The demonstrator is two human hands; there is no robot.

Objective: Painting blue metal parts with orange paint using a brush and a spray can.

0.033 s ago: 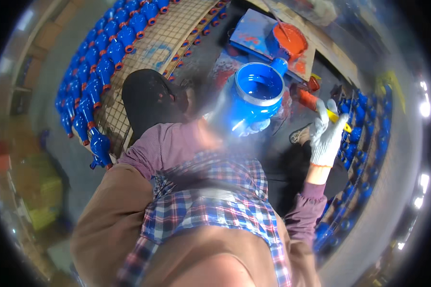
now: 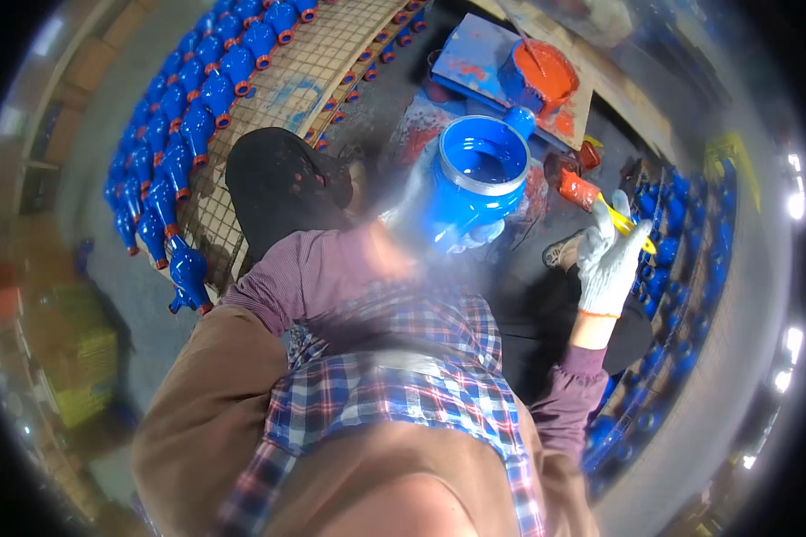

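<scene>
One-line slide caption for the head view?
Gloved right hand holds a yellow-handled brush beside a blue-painted round casting steadied by the left hand.

Single head-worn fisheye, looking steeply down, close over the person's own torso (image 2: 376, 394)

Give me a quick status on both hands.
Left hand under blue pot, mostly hidden. Right hand, gloved, shut on yellow-handled brush. Orange paint bucket beyond; nothing between.
</scene>
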